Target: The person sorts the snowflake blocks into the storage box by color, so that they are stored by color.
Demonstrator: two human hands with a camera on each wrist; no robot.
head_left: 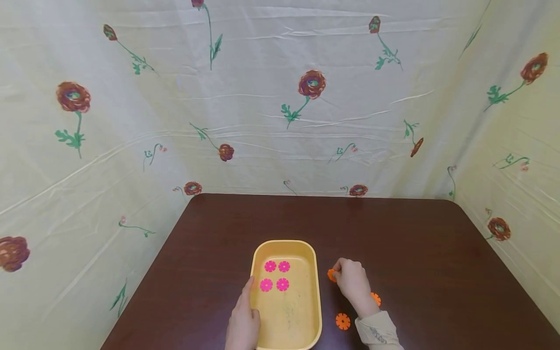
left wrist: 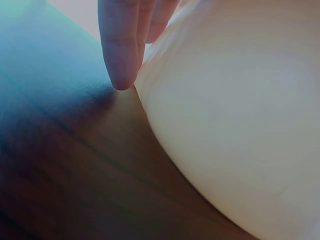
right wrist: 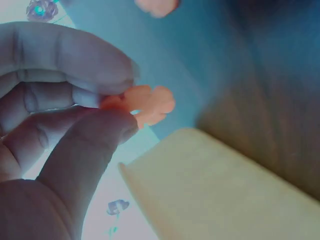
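While the yellow tray (head_left: pixel 318 291) is steadied at its left wall by the left hand (head_left: pixel 243 323), fingers laid straight along it so it probably won't slide, an orange flower disc (right wrist: pixel 145 104) is pinched between thumb and fingers of the right hand (head_left: pixel 352 284), just right of the tray's rim and lifted off the dark tabletop (head_left: pixel 415 253). So that grip is closed on the disc, pretty clearly. Four pink discs (head_left: pixel 275 275) are set in a neat square at the tray's far end. Two more orange discs (head_left: pixel 343 321) are left on the tabletop near the right wrist, within easy reach.
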